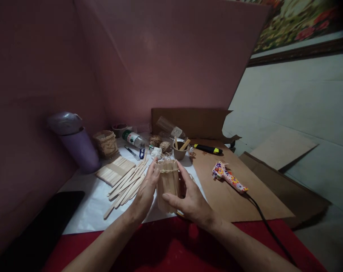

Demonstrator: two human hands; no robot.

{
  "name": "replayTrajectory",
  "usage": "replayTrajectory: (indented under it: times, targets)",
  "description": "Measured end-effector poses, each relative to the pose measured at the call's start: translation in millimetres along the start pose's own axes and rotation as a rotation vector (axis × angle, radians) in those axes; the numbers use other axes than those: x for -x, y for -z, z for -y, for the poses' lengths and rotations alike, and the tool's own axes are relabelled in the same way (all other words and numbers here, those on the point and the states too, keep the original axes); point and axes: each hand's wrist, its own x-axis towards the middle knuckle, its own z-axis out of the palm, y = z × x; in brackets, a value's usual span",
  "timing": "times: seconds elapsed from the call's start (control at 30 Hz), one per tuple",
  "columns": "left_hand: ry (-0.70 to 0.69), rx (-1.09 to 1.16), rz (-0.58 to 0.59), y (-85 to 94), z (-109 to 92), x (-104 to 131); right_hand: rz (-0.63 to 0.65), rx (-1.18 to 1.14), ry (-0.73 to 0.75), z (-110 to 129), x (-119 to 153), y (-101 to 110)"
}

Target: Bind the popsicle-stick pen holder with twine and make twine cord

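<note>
Between my two hands is a round cup made of upright wooden craft sticks [169,185], with a band of twine near its rim. My left hand [147,189] is closed against its left side. Around the right side curls my right hand [192,196], its thumb lying across the front of the cup. Both hands hold it just above the table's front part. Loose craft sticks [126,187] are spread on the white sheet [83,211] left of my left hand, beside a banded bundle of sticks [116,170].
A flower-patterned glue gun [229,177] with a black cord lies on cardboard [262,204] at right, near a yellow-black utility knife [208,149]. Behind are a small pot with sticks [180,153], twine balls [155,141] and plastic bottles [134,139]. A purple tumbler [79,149] stands left.
</note>
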Motion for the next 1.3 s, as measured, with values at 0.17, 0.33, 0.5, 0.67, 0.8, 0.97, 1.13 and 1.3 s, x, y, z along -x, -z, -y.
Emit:
replayTrajectory:
  times: [0.17,0.33,0.5,0.67,0.8,0.97,1.13,1.3]
  targets:
    - [-0.002,-0.067,-0.003,-3.7,-4,1,-0.02,0.075,0.008,1,3,2]
    - [0.031,-0.104,-0.008,-7.7,-10,5,-0.033,0.114,0.003,4,5,2]
    - [0.05,-0.089,-0.04,-7.4,-7,5,-0.047,0.135,-0.005,5,6,2]
    - [0.023,-0.112,-0.05,-5.8,-3,3,-0.046,0.14,-0.006,5,6,1]
    - [-0.017,-0.169,-0.043,-3.7,-1,3,-0.058,0.144,-0.002,5,5,2]
    - [-0.153,-0.266,0.02,-6.2,-8,7,-0.084,0.213,0.017,5,7,2]
    - [-0.198,-0.329,0.038,-6.4,-12,8,-0.128,0.335,0.057,5,8,4]
    - [-0.201,-0.382,0.052,-2.2,-10,6,-0.142,0.389,0.078,4,8,6]
